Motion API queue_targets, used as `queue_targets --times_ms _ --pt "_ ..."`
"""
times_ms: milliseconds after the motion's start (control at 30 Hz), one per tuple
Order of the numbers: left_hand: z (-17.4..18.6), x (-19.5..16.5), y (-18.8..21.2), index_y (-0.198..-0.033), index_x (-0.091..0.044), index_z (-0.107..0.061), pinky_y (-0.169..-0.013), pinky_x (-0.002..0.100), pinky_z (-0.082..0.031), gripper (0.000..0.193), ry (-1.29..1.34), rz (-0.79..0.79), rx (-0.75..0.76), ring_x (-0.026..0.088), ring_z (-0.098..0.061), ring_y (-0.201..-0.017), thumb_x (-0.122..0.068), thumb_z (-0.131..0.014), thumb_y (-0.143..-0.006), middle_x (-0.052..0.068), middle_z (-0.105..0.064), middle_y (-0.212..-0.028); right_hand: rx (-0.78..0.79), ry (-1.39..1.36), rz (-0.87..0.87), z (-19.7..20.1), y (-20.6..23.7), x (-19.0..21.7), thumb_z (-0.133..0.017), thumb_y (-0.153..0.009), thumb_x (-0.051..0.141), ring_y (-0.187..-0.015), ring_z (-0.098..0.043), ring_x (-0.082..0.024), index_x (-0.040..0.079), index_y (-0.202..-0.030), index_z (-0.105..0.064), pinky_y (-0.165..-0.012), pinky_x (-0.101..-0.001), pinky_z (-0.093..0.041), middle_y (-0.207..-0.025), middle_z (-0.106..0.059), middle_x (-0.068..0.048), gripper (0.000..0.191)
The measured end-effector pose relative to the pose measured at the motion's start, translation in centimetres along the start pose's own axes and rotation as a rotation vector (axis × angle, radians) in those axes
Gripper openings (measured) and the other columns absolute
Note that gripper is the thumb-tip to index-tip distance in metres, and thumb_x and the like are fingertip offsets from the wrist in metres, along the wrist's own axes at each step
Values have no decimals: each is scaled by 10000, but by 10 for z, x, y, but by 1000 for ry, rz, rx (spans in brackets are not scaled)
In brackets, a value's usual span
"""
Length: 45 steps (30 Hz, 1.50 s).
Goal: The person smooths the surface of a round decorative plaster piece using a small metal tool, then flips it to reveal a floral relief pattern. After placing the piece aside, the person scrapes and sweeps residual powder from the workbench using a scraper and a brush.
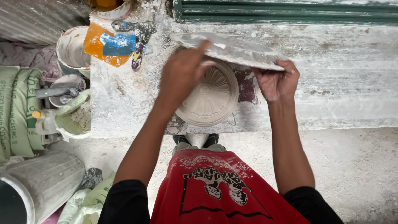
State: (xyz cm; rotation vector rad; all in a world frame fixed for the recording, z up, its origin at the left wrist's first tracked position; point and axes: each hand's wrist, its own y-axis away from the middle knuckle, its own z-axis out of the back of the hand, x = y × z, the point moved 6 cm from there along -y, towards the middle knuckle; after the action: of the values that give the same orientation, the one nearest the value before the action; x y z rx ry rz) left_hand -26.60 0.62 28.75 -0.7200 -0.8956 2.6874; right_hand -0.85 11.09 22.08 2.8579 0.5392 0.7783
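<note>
1. Orange and blue plastic scrapers (108,45) lie upper left on the dusty white workbench (331,83)
2. Left hand (182,72), fingers loosely curled, touches the flat grey plaster-caked slab (232,49)
3. Round white fluted plaster casting (209,97) sits centre frame beneath
4. Right hand (277,83) grips the slab's right edge

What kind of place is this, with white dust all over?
Probably a plaster-casting workshop. A round fluted plaster casting lies on a plaster-caked workbench, sacks of casting powder lean at the left, and plaster-smeared mixing tubs stand by the bench.
</note>
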Motion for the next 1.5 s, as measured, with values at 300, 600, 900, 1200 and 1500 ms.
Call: queue_targets --times_ms 300,600,900,1200,1500 --pt "-29 94 169 -1420 19 -563 -843 404 -569 469 329 800 104 288 -685 -1011 -319 -497 -1101 207 -686 -1177 56 136 358 41 123 105 -654 -797 -24 -909 -708 -300 -118 -1294 -550 -744 -369 -638 -1014 -642 -199 516" --pt "-142 -83 227 -1367 -11 -587 -979 433 -535 429 610 543 532 329 -693 -1093 -267 -509 -1032 202 -637 -1292 -186 895 402 113 331 206 -567 -1012 162 -627 -661 -259 32 -1189 -674 -589 -363 -561 -780 -718 -193 244" --pt "-225 -266 183 -1558 4 -304 -1094 510 -413 851 688 169 741 462 -458 -1382 -463 -684 -957 273 -367 -1560 -464 2178 -834 220 431 272 -558 -1040 354 -660 -690 -311 193 -1336 -720 -695 -438 -630 -779 -794 -232 373" --pt "-368 -431 294 -1495 -130 -477 -968 421 -588 636 871 379 1563 294 -791 -860 -443 -587 -952 167 -779 -1133 78 1755 -525 402 481 301 -554 -979 316 -904 -754 -241 146 -1285 -703 -854 -439 -598 -1090 -796 -83 380" --pt "-547 -564 300 -1329 -23 -667 -596 448 -581 391 680 258 1189 305 -715 -629 -247 -560 -1027 218 -733 -795 -566 2027 179 593 420 401 -525 -1062 254 -1438 -439 -308 100 -1452 -525 -1185 -511 -364 -1514 -518 -142 420"
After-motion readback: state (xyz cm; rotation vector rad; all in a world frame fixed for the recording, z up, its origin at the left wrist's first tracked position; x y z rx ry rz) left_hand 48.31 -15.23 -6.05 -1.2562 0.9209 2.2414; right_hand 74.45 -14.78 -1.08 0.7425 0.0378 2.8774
